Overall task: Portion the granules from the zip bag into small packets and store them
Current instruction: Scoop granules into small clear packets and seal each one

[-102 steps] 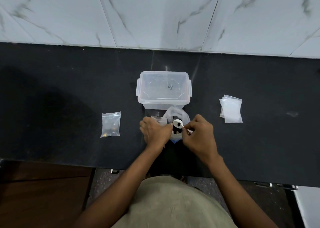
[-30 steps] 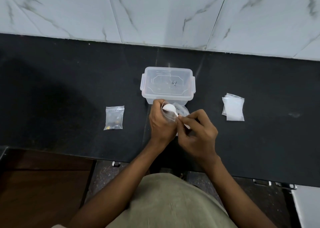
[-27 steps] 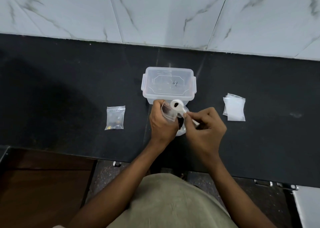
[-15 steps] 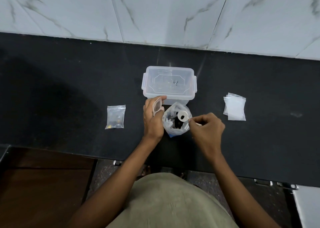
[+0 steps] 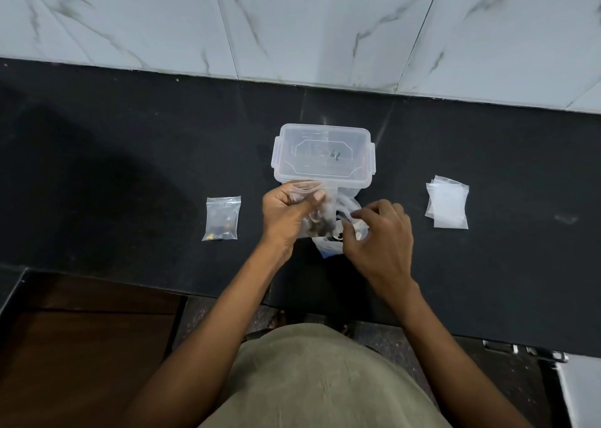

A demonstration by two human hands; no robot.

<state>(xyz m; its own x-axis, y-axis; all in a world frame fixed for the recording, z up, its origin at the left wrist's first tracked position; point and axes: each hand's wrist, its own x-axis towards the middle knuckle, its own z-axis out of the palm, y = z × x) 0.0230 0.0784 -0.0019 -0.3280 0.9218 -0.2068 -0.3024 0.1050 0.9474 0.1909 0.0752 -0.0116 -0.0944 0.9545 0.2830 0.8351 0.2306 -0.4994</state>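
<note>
**Small packet held over the zip bag, ready to be sealed**

Head view: at centre frame the left hand (image 5: 286, 214) pinches a small packet (image 5: 317, 213) by its upper edge, thumb across the front. The packet hangs with its long axis roughly upright and dark granules (image 5: 322, 229) settled at the bottom. Just right of it and slightly lower, the right hand (image 5: 380, 235) curls its fingers at the mouth of the zip bag (image 5: 328, 248); what it grips is hidden. The right hand is nearer the bag, and the packet's open top lies up and left of it. Probably sealing comes next. A lidded clear container (image 5: 323, 156) stands just above, a filled packet (image 5: 222, 218) lies at left, and empty packets (image 5: 447, 206) at right.
</note>
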